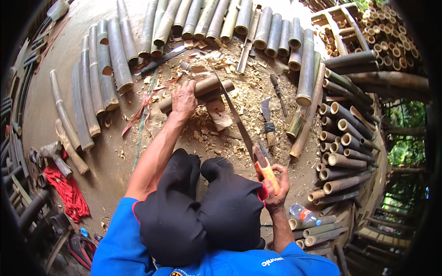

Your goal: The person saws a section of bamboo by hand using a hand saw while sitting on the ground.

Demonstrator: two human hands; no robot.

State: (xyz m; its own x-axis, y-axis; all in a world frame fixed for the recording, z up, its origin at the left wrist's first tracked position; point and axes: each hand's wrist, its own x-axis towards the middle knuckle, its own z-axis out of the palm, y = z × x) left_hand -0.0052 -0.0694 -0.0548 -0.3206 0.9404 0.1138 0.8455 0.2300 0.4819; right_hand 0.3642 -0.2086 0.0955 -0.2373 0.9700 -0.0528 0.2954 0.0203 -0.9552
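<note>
My left hand (184,98) is closed around a short brown bamboo tube (209,86), which lies at a slant over a notched wooden block (218,117). In my right hand (279,189) is the orange handle of a hand saw (238,120). Its long tapering blade runs up and to the left, crossing the tube near the right end, to the right of my left hand. Whether the teeth have cut in cannot be made out. Pale wood chips (239,73) surround the block.
Bamboo tubes (120,57) lie in an arc at the left and far side. More are stacked at the right (343,161). Nearby lie a curved knife (269,126), a narrow dark-handled tool (278,94) and a long blade (161,61). A plastic bottle (304,214) rests at lower right, red cloth (68,191) at left.
</note>
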